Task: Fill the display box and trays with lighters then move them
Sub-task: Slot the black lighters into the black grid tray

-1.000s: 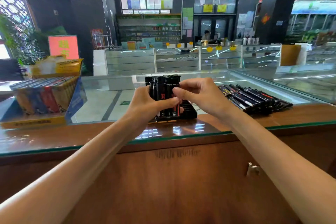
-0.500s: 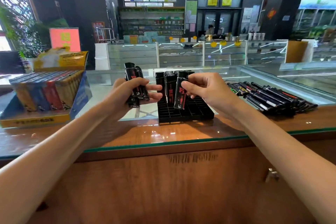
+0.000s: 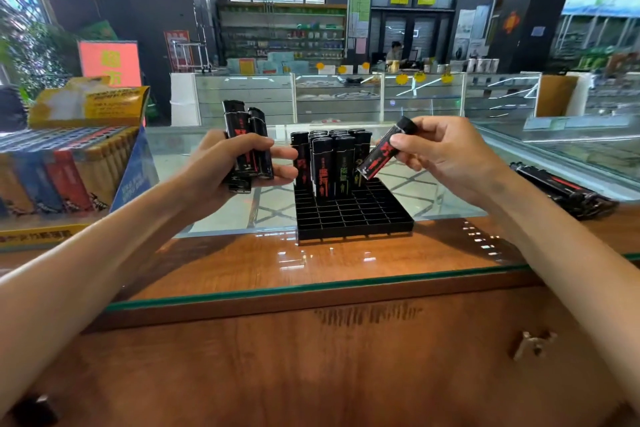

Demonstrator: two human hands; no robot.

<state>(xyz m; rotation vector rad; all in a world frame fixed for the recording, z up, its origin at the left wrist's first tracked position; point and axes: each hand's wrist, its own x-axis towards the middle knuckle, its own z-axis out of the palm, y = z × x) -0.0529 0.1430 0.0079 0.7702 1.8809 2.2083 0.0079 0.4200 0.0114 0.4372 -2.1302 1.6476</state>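
left hand [image 3: 221, 163]: grips a bunch of black lighters [image 3: 246, 146], upright, left of the tray
right hand [image 3: 440, 156]: pinches one black lighter with red print [image 3: 384, 149], tilted, lower end over the tray
tray [image 3: 353, 215]: black grid on the glass counter [image 3: 311, 263]; standing lighters [image 3: 329, 159] fill its far rows, near slots bare
counter right: loose black lighters [image 3: 568, 189] lying in a pile
counter left: display box [image 3: 69, 170] of coloured lighters

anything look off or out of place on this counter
Nothing spilled or broken. The only untidy spot is the pile of loose black lighters lying flat at the right of the glass-topped wooden counter.
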